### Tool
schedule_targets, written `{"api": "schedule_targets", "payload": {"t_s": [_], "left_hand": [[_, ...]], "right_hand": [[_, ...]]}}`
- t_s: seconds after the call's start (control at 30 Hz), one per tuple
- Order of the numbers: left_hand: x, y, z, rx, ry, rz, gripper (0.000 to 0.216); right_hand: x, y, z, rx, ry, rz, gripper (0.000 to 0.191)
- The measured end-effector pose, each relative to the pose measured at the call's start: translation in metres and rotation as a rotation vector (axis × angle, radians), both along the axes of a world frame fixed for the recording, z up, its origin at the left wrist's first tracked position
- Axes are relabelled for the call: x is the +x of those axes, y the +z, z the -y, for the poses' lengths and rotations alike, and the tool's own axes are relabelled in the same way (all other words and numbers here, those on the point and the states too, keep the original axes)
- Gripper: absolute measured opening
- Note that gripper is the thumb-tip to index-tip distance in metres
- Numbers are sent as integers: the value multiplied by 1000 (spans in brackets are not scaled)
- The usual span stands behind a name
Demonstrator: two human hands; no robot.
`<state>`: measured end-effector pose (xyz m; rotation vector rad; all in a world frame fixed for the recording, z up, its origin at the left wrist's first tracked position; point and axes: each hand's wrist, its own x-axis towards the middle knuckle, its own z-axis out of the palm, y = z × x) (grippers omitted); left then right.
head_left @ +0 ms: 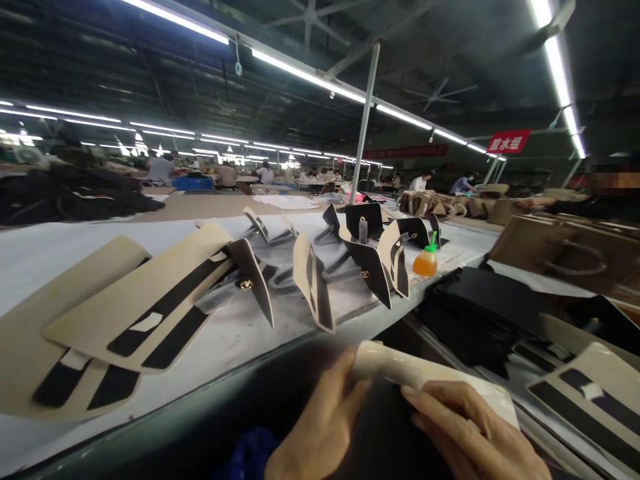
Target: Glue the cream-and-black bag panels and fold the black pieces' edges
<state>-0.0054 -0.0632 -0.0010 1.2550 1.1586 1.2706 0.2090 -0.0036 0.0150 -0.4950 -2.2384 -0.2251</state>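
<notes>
Low in the head view, both hands are at a bag panel with a black face (385, 427) and a cream side (440, 377) that curls up behind it. My left hand (317, 423) grips the panel's left edge, thumb on the black face and the other fingers behind. On the right part, my right hand (465, 420) presses its fingertips along the black edge, with the cream strip just beyond; its thumb is hidden. The panel's lower part runs out of the picture. Nearest on the table are cream panels with black strips (165, 313).
Several black-and-cream flaps with metal clasps (245, 285) stand on the white-covered table (210, 380). An orange bottle with a green nozzle (426, 260) stands near its edge. More pieces (595, 383) and brown bags (555, 250) lie right, near another person's arm (565, 203).
</notes>
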Motion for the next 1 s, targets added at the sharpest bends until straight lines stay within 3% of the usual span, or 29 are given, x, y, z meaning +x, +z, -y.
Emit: {"api": "schedule_targets", "payload": {"t_s": [0.13, 0.63, 0.8, 1.0], "left_hand": [[2, 8, 1, 118, -87, -30, 40], [8, 13, 8, 70, -132, -86, 44], [7, 10, 10, 120, -153, -209, 41], [8, 21, 11, 72, -191, -109, 46]], "right_hand": [[8, 4, 9, -20, -140, 14, 27], [1, 9, 16, 111, -233, 52, 38], [-1, 13, 16, 28, -208, 27, 33], [1, 8, 17, -8, -268, 28, 33]]}}
